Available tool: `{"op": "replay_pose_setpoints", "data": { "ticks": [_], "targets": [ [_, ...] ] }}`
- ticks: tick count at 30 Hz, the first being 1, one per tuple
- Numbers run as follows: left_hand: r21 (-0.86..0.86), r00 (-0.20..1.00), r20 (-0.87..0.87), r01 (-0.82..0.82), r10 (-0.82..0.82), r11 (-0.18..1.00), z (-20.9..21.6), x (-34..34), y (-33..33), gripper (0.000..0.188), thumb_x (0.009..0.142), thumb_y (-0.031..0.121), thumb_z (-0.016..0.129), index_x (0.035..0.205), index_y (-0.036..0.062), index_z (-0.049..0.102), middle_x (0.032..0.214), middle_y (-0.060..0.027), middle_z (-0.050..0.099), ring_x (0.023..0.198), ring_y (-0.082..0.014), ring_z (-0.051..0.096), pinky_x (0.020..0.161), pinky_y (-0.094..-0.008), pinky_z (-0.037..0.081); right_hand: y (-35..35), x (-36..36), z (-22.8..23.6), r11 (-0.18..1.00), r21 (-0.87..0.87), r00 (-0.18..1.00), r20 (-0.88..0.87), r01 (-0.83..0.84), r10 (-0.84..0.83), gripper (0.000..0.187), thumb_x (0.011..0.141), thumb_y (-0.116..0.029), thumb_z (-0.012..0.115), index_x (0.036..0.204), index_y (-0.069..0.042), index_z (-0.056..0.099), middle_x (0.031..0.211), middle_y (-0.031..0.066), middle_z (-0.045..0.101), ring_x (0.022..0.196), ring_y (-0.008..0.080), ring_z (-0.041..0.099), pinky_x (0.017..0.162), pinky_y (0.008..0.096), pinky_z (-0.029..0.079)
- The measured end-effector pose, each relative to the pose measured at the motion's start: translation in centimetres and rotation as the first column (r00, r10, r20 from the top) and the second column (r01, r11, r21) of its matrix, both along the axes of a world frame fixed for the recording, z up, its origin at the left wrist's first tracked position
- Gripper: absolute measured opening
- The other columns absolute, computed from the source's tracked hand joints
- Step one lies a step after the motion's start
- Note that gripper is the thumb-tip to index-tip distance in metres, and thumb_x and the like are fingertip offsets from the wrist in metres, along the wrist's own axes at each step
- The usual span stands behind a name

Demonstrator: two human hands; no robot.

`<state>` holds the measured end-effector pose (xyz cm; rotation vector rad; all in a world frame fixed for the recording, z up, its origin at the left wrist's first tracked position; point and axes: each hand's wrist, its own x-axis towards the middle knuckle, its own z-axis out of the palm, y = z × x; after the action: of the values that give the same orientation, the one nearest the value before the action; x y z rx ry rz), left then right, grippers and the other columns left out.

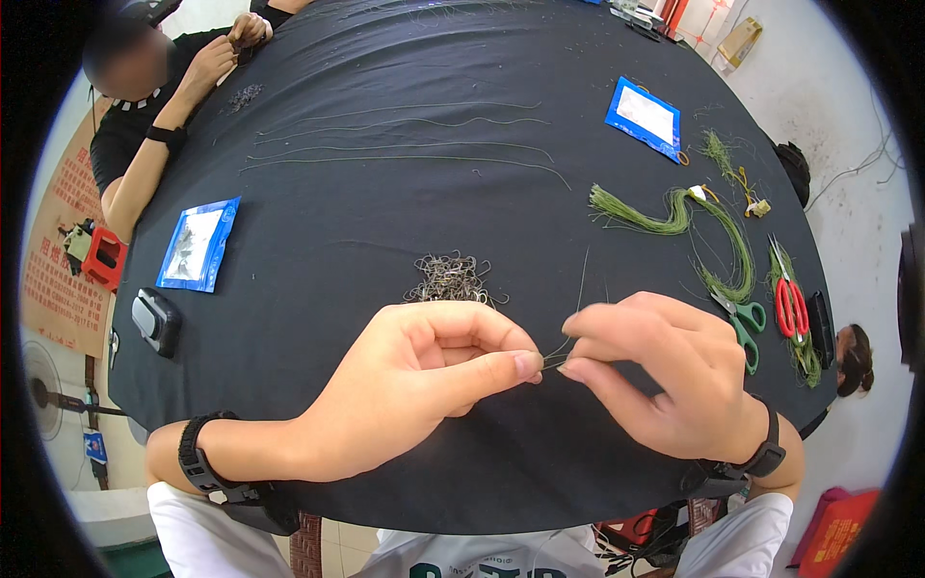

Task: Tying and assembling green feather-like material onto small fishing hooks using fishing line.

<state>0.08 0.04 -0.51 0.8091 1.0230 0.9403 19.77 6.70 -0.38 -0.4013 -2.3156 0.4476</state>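
A thin, dark greenish line (555,356) spans a narrow gap just right of centre, in the lower half of the frame. Strands lie close together there, one bowed in a slight curve, the others nearly straight. A fine length rises almost upright above the gap, leaning slightly right. Both pinched sections are hidden; any knot is too small to tell.

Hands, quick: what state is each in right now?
Left hand: closed, pinching thread.
Right hand: curled in at the thread; cannot tell whether it is closed on it.
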Motion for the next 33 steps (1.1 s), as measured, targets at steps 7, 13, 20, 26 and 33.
{"op": "replay_pose_setpoints", "data": {
  "ticks": [7, 13, 20, 26, 33],
  "targets": [
    [-0.009, 1.0, 0.001, -0.001, 0.001, 1.0, -0.2, 0.1, 0.1, 0.011, 0.087, 0.006, 0.062, 0.094, -0.0011, 0.062, 0.086, -0.0057, 0.065, 0.058, -0.0024, 0.044, 0.049, -0.0174, 0.029, 0.5, 0.2, -0.4, 0.991, 0.108, 0.997, 0.01, -0.073, 0.072, 0.025, 0.062, 0.008, 0.073, 0.085, 0.002, 0.062, 0.067, 0.0089, 0.061, 0.059, 0.0216, 0.059, 0.048, 0.0268, 0.047],
    [0.001, 1.0, 0.007, 0.005, -0.005, 1.0, -0.2, 0.2, 0.0, 0.01, 0.086, 0.006, 0.064, 0.093, -0.0009, 0.063, 0.08, -0.003, 0.063, 0.058, -0.0025, 0.045, 0.049, -0.0178, 0.03, 0.9, 0.5, -0.5, 0.965, 0.205, 0.987, 0.063, -0.161, 0.151, 0.035, 0.059, -0.002, 0.066, 0.093, 0.006, 0.062, 0.075, 0.01, 0.06, 0.065, 0.0221, 0.059, 0.05, 0.0283, 0.05],
    [-0.018, 0.994, 0.087, 0.072, -0.07, 0.997, -0.3, -0.2, 0.0, 0.014, 0.087, 0.006, 0.062, 0.097, -0.0032, 0.063, 0.091, -0.0047, 0.064, 0.085, -0.0084, 0.059, 0.078, -0.0216, 0.047, 1.0, 0.5, -0.7, 0.946, 0.279, 0.986, 0.061, -0.166, 0.155, 0.034, 0.057, -0.003, 0.067, 0.09, 0.005, 0.063, 0.075, 0.0088, 0.059, 0.064, 0.0202, 0.059, 0.048, 0.0271, 0.049],
    [-0.01, 0.999, 0.02, 0.03, -0.03, 1.0, -0.3, 0.1, -0.1, 0.01, 0.086, 0.006, 0.063, 0.094, -0.0005, 0.062, 0.077, 0.0002, 0.06, 0.058, -0.0007, 0.042, 0.048, -0.0178, 0.026, 0.9, 0.1, -0.9, 0.942, 0.299, 0.988, 0.052, -0.152, 0.142, 0.031, 0.057, -0.004, 0.067, 0.088, 0.004, 0.064, 0.073, 0.0072, 0.058, 0.062, 0.0183, 0.058, 0.048, 0.0264, 0.048],
    [0.023, 1.0, -0.028, -0.006, 0.006, 1.0, -0.2, 0.2, -0.1, 0.01, 0.087, 0.006, 0.061, 0.095, -0.001, 0.062, 0.084, -0.0027, 0.063, 0.065, -0.0021, 0.048, 0.053, -0.0162, 0.033, 0.4, 0.2, 0.3, 0.984, 0.177, 0.999, 0.021, 0.028, -0.032, 0.03, 0.056, 0.01, 0.064, 0.085, 0.001, 0.066, 0.067, 0.008, 0.058, 0.056, 0.0212, 0.056, 0.049, 0.0266, 0.045]
  ]
}}
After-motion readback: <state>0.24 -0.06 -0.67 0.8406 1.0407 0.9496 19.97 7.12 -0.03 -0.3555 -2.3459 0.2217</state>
